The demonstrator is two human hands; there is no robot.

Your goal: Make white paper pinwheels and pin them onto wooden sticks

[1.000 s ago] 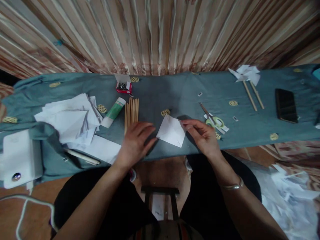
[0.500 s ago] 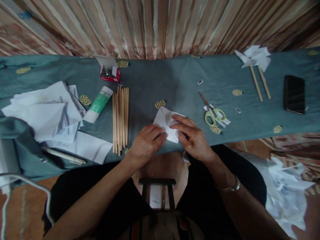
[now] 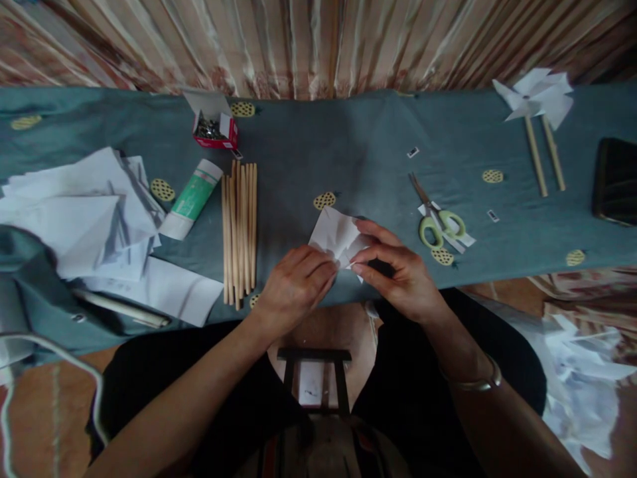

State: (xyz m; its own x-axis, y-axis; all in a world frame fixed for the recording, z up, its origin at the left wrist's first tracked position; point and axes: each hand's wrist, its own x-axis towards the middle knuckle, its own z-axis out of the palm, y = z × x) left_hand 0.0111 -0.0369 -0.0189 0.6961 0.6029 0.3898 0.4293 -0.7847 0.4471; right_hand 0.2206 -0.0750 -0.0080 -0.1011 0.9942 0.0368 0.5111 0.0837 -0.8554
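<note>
Between my hands, near the table's front edge, is a square piece of white paper (image 3: 329, 229) with cut slits and a corner curling up. My left hand (image 3: 301, 282) has its fingers closed on the paper's near left side. My right hand (image 3: 393, 265) pinches the lifted right part of the same sheet between thumb and fingers. To the right of that hand lie scissors (image 3: 432, 216) with pale green handles, on top of a white paper scrap (image 3: 465, 238). A row of wooden sticks (image 3: 239, 232) lies left of my left hand.
A glue tube (image 3: 193, 199), an opened red box of small metal pieces (image 3: 215, 133) and stacked paper sheets (image 3: 79, 199) sit on the left. Paper pinwheels on sticks (image 3: 537, 99) and a black phone (image 3: 617, 179) lie on the right. Below right, a plastic bag (image 3: 580, 398) holds folded white paper.
My right hand has turned and lifted the paper's right part, which now curls upward. My left hand keeps its hold. The view has shifted slightly.
</note>
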